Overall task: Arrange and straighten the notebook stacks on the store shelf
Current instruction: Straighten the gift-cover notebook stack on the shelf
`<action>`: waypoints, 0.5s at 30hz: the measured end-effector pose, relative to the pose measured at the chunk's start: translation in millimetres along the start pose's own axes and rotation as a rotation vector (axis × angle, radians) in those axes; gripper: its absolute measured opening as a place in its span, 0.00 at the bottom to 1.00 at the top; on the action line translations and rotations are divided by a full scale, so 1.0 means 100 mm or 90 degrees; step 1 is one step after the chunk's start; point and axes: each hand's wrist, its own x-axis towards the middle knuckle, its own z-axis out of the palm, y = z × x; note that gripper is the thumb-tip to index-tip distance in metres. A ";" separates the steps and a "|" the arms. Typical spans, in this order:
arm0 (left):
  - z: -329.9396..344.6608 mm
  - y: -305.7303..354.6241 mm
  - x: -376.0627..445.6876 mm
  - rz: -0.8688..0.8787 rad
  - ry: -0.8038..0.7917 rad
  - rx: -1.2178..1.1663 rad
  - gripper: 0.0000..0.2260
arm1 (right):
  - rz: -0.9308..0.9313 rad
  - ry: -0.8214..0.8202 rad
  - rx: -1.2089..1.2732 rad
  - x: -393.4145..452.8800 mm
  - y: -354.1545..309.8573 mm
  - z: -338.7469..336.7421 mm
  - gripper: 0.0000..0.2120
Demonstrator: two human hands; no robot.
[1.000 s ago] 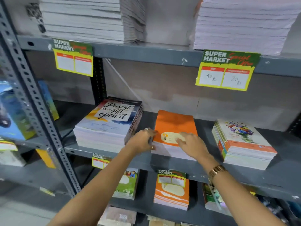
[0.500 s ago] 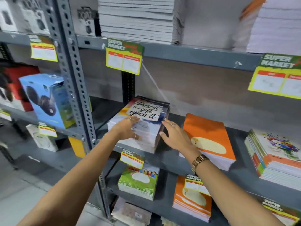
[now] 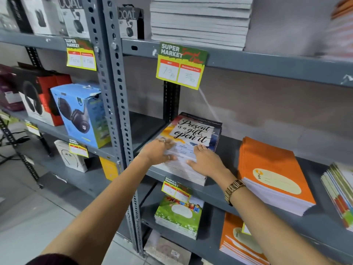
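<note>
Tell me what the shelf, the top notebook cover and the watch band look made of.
Shelf: painted grey steel, by the punched uprights and chipped paint. Notebook cover: printed paper or card, apparently glossy; white page edges show below. Watch band: gold-toned linked metal, going by its shine, though plating can't be told.

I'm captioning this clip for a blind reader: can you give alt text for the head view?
Left hand and right hand rest flat on a notebook stack on a grey shelf. An orange stack lies to its right.
</note>
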 end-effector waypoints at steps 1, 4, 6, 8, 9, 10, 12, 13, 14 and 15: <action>0.01 0.00 0.00 -0.001 0.007 -0.004 0.30 | -0.003 0.009 -0.014 0.00 0.00 0.00 0.33; 0.08 -0.03 -0.04 -0.017 0.039 -0.036 0.29 | -0.008 0.027 -0.040 -0.01 -0.01 0.03 0.31; 0.13 -0.03 -0.07 -0.026 0.069 -0.050 0.28 | -0.014 0.043 -0.055 -0.02 -0.01 0.05 0.30; 0.16 -0.01 -0.08 -0.026 0.093 -0.059 0.26 | -0.018 0.056 -0.063 -0.03 0.00 0.07 0.29; 0.17 0.01 -0.09 -0.026 0.102 -0.066 0.25 | -0.019 0.060 -0.063 -0.04 0.00 0.07 0.28; 0.17 0.01 -0.10 -0.028 0.107 -0.075 0.25 | -0.021 0.063 -0.062 -0.05 0.00 0.08 0.28; 0.17 0.03 -0.10 -0.030 0.105 -0.085 0.24 | -0.021 0.064 -0.055 -0.07 0.01 0.10 0.29; 0.16 0.03 -0.11 -0.030 0.103 -0.088 0.24 | -0.020 0.065 -0.051 -0.07 0.00 0.10 0.29; 0.16 0.03 -0.11 -0.031 0.101 -0.092 0.24 | -0.019 0.065 -0.048 -0.07 0.00 0.10 0.29; 0.15 0.04 -0.11 -0.031 0.100 -0.096 0.24 | -0.018 0.065 -0.046 -0.08 0.00 0.10 0.29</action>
